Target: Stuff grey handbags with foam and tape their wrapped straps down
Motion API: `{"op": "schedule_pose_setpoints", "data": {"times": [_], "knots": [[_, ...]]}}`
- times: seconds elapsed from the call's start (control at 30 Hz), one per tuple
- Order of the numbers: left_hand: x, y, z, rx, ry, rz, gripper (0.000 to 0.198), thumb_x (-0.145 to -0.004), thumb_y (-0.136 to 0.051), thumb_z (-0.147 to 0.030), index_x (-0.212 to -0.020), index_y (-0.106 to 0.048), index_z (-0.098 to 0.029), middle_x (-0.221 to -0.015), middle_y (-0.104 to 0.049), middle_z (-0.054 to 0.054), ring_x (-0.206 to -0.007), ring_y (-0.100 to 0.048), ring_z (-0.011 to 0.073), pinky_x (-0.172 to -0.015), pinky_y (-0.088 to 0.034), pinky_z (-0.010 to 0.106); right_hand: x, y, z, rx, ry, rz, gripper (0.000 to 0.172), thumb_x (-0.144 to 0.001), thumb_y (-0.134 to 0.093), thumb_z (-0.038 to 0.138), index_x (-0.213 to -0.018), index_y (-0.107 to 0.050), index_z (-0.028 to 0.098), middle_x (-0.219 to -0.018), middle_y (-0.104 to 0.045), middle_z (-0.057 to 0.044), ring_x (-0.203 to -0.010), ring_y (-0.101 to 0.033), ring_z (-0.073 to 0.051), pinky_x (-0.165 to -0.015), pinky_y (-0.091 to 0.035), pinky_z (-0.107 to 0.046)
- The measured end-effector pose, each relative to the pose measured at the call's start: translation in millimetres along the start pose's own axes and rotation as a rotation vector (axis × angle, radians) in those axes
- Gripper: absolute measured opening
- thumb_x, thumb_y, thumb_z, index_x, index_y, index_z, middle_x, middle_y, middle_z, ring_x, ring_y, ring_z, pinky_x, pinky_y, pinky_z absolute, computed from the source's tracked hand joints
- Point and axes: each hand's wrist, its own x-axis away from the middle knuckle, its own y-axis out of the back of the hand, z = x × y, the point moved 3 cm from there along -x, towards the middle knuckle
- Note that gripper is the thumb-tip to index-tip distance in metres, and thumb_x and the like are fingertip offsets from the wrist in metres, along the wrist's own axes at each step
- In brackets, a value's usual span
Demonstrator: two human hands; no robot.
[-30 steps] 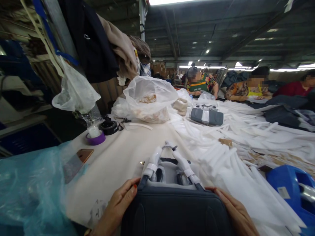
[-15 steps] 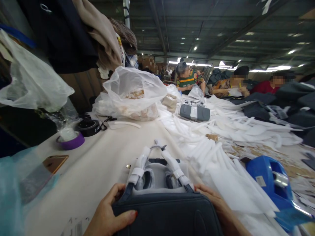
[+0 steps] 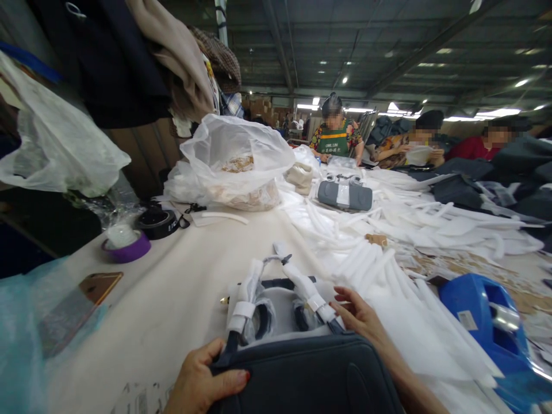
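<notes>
A dark blue-grey handbag (image 3: 310, 376) lies in front of me, at the bottom of the head view. Its handles, wrapped in white foam (image 3: 251, 282), stretch away from me and meet in a loop. My left hand (image 3: 204, 374) grips the bag's left end, thumb across the near panel. At the right end, my right hand (image 3: 360, 316) is open, fingers apart and raised beside the base of the right handle; whether a fingertip touches it I cannot tell. Between the handles show white padding and dark rings under clear wrap.
A pile of white foam strips (image 3: 371, 270) covers the right side, with a blue tape dispenser (image 3: 474, 305) beyond. Left are a phone (image 3: 97, 287), a purple tape roll (image 3: 129, 248) and a clear plastic bag (image 3: 241, 167). Another handbag (image 3: 344, 195) lies farther back; several co-workers sit behind.
My right hand has come off the bag's right end and risen beside the handle, its fingers spreading. My left hand keeps its grip; the bag has shifted slightly right in view.
</notes>
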Motion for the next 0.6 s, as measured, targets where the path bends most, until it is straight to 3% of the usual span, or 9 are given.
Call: {"op": "schedule_pose_setpoints", "data": {"times": [0.2, 0.4, 0.6], "knots": [[-2, -1.5, -4, 0.045, -0.037, 0.047, 0.043, -0.051, -0.08, -0.045, -0.075, -0.058, -0.016, -0.061, -0.062, -0.002, -0.056, -0.056, 0.0147, -0.054, -0.044, 0.023, -28, -16, 4, 0.165, 0.136, 0.054, 0.035, -0.062, -0.057, 0.056, -0.067, -0.054, 0.022, -0.056, -0.047, 0.003, -0.057, -0.046, -0.016, -0.053, -0.037, -0.028], [-3, -3.9, -11, 0.086, -0.123, 0.112, 0.047, -0.054, -0.08, -0.04, -0.087, -0.058, -0.017, -0.076, -0.067, 0.001, -0.067, -0.061, 0.0173, -0.061, -0.048, 0.025, -39, -24, 16, 0.346, 0.234, 0.057, 0.029, -0.07, -0.051, 0.051, -0.062, -0.047, 0.023, -0.054, -0.045, 0.003, -0.058, -0.044, -0.016, -0.055, -0.031, -0.027], [2, -4.4, -12, 0.095, -0.103, 0.116, 0.045, -0.057, -0.079, -0.042, -0.087, -0.057, -0.017, -0.073, -0.065, -0.001, -0.064, -0.06, 0.0163, -0.059, -0.048, 0.025, -43, -32, 19, 0.478, 0.259, 0.081, 0.017, -0.069, -0.045, 0.041, -0.062, -0.042, 0.026, -0.052, -0.044, 0.002, -0.054, -0.044, -0.018, -0.054, -0.027, -0.027]]}}
